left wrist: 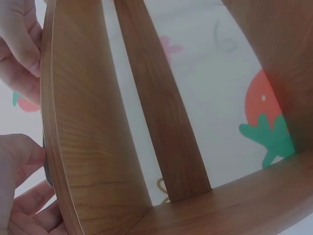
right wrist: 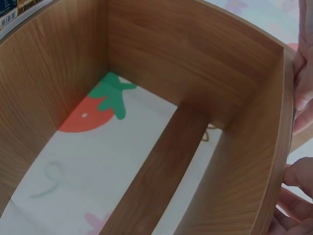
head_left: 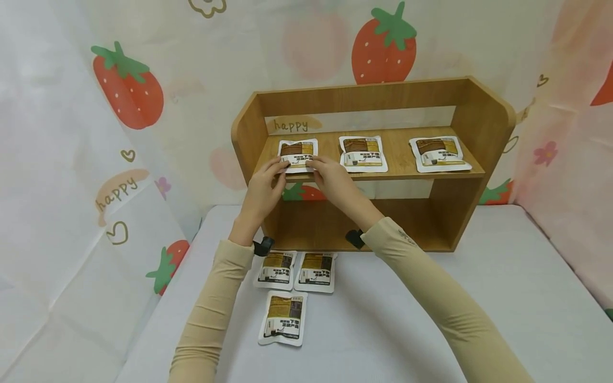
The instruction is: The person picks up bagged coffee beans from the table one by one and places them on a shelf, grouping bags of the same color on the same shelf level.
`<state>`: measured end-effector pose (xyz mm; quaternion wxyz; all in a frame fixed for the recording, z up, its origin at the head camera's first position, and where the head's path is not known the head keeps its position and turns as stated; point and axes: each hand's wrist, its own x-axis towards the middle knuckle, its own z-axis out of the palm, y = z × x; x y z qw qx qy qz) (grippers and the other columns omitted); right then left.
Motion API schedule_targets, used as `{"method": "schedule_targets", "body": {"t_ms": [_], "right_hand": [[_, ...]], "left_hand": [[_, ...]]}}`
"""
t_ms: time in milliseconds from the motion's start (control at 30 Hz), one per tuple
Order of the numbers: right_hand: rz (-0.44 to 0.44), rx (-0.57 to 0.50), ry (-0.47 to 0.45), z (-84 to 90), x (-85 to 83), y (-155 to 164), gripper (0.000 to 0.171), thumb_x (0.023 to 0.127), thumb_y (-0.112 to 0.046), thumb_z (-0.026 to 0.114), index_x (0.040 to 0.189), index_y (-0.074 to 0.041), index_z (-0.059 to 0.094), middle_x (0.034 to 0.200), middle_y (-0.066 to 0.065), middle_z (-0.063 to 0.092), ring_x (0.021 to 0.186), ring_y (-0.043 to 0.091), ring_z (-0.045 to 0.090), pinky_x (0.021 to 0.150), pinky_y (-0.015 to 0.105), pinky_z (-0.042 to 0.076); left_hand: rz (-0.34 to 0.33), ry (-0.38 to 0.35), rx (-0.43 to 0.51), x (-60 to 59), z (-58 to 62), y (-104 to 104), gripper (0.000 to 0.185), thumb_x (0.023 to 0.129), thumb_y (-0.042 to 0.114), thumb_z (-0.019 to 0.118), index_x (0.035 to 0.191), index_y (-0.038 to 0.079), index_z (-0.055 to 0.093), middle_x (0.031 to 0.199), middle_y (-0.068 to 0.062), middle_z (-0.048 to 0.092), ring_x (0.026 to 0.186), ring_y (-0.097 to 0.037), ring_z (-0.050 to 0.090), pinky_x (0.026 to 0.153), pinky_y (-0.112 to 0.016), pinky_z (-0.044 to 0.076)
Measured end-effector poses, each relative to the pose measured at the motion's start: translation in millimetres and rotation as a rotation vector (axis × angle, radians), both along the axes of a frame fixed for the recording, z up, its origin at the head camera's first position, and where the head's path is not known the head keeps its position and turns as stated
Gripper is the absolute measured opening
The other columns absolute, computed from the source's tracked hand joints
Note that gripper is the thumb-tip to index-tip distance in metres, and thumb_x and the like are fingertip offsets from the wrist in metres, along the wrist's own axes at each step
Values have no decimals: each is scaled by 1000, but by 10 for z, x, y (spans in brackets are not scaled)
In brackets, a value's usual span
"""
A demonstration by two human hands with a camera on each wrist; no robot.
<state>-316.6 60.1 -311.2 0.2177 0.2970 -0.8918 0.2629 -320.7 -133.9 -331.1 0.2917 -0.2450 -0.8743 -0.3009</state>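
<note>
Only head view shows fingers [head_left: 287, 165] apparently pinching packet [head_left: 298, 154].

Smooth matt wood-grain shelf [head_left: 378, 165] carries glossy plastic packets [head_left: 298, 155]; printed cloth backdrop [head_left: 72, 159].

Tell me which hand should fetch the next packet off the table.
Left, probably. The left hand sits above the three white-and-brown sachets near that forearm; the right hand would have to cross over.
</note>
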Motion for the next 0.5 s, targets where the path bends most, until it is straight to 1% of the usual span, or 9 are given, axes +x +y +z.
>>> {"method": "schedule_targets", "body": {"t_ms": [133, 267, 400, 500], "right_hand": [[-19, 35, -25, 30, 6, -13, 30, 92, -1, 52, 120, -1, 60, 124, 18, 56, 112, 30, 56, 88, 35, 50], [-40, 57, -35, 22, 8, -13, 30, 93, -3, 51, 121, -4, 61, 125, 15, 55, 110, 28, 57, 81, 34, 52], [-41, 29, -3, -12, 21, 1, 28, 93, -3, 51, 119, -5, 62, 123, 14, 56, 103, 27, 59, 73, 34, 52], [-28, -9, 37, -51, 29, 8, 27, 92, -2, 52, 117, -3, 63, 120, 15, 57, 100, 27, 59, 74, 34, 52]], "left_hand": [[26, -20, -19, 2, 17, 0, 29, 93, 11, 53, 120, 5, 61, 130, -15, 54, 120, -30, 51, 98, -41, 43], [58, -24, -38, 6, 18, 2, 29, 92, 12, 54, 120, 6, 62, 128, -13, 55, 118, -29, 52, 97, -41, 44], [96, 9, -56, 15, 21, 12, 28, 91, 13, 55, 118, 7, 63, 125, -12, 58, 114, -28, 56, 92, -42, 47], [126, 46, -65, 28, 28, 20, 27, 90, 13, 56, 115, 8, 65, 122, -11, 61, 110, -28, 58, 89, -42, 48]]}}
